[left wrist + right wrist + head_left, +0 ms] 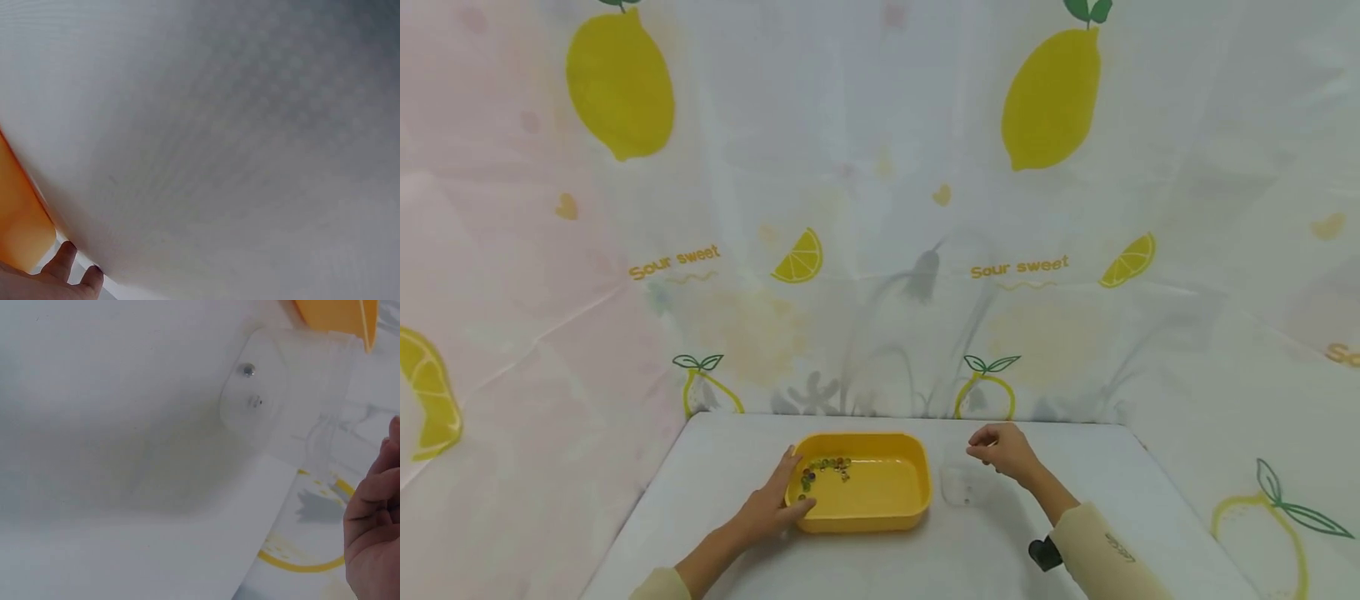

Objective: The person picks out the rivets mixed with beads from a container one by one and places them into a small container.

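Note:
A yellow rectangular tray (863,523) stands on the white table, with several small coloured beads (823,465) gathered toward its left end. My left hand (767,504) holds that end, its fingers along the outside and the thumb over the rim. Just right of the tray is a small clear container (953,487); the right wrist view shows two small round beads (249,370) in it. Up and to the right of this container, my right hand (1003,452) is raised, thumb and fingertips close together. Whether anything tiny sits between those fingertips cannot be seen.
A white cloth covers the table (715,450). Behind it and at the sides hangs a pale curtain (880,333) printed with lemons. A dark device (1045,552) sits at my right wrist.

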{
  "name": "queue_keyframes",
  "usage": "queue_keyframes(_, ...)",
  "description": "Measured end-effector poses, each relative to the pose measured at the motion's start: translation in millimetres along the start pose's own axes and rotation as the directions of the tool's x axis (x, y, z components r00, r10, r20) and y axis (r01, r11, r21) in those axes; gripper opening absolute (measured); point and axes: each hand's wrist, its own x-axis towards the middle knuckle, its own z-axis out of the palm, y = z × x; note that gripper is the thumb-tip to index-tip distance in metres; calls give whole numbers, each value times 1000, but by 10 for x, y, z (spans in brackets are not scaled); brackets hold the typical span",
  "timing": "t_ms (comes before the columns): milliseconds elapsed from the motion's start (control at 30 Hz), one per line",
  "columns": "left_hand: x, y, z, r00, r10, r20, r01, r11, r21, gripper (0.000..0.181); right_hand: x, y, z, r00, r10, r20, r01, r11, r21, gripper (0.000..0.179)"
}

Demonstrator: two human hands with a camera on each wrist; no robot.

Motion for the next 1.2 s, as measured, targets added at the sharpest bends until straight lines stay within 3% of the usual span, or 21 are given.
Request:
queue_keyframes(200,6,1,-15,997,-80,13,80,996,28,86,-4,8,19,999,14,38,-15,1000,26,9)
queue_keyframes(600,1,24,-30,996,-93,13,93,995,28,85,3,50,17,998,-11,60,9,999,43,13)
queue_keyframes(900,-8,15,4,997,-73,18,73,997,-1,82,-32,115,38,997,74,30,-76,996,50,15)
queue_keyframes(1200,4,32,-2,995,-95,22,95,995,4,82,-3,159,43,997,67,32,-69,995,65,18)
